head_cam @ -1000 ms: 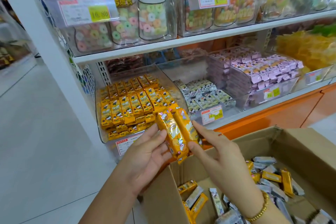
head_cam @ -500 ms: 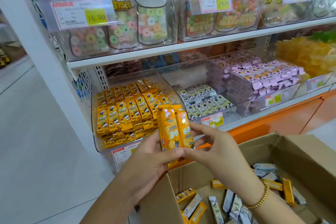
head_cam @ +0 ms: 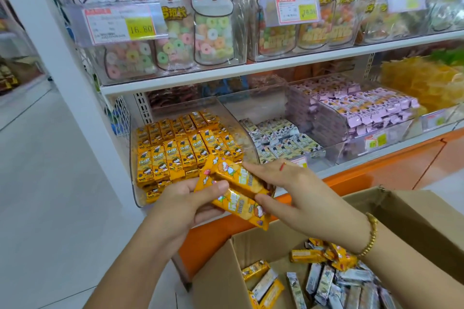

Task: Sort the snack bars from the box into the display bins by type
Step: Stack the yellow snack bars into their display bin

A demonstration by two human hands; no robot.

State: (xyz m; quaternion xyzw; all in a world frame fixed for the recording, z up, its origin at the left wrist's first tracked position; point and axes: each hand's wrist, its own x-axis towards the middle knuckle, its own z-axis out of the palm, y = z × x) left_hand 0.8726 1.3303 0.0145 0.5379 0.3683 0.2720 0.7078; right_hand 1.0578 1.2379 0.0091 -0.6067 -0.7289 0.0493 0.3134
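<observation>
- Okay, mid-sort: I've got two orange snack bars (head_cam: 237, 179) stacked, centre of frame, just in front of the orange bin (head_cam: 175, 108), not yet in it.
- Left hand (head_cam: 185, 206): thumb on top of the pair, fingers curled under, gripping the left ends.
- Right hand (head_cam: 296, 195): forefinger along the upper bar's far edge, thumb at the near edge, a light pinch. Looks like I'm squaring the pair up.
- Done so far, as I judge it: the orange bin at centre left holds neat rows and looks nearly full. The middle bin (head_cam: 251, 108) has grey-white bars (head_cam: 278, 140) but only a low layer. The purple bars (head_cam: 364, 110) to the right are stacked high.
- Left to do: plenty. The cardboard box (head_cam: 414, 221) at lower right holds a loose heap, mostly grey-white wrappers (head_cam: 339, 283) with a few orange ones (head_cam: 324, 254) mixed in. I can't tell how deep it goes.
- So I'd guess the orange type is close to finished and the grey-white is the bulk of what remains.
- Surface: clear bins sit on a white shelf with an orange base (head_cam: 376, 173) below it. The upper shelf carries candy bags (head_cam: 211, 27) and a price tag (head_cam: 120, 22).
- Room: a shop aisle with a pale tiled floor (head_cam: 50, 183) at left, a white upright post (head_cam: 57, 45) at upper left, and more shelving blurred at the far left edge.
</observation>
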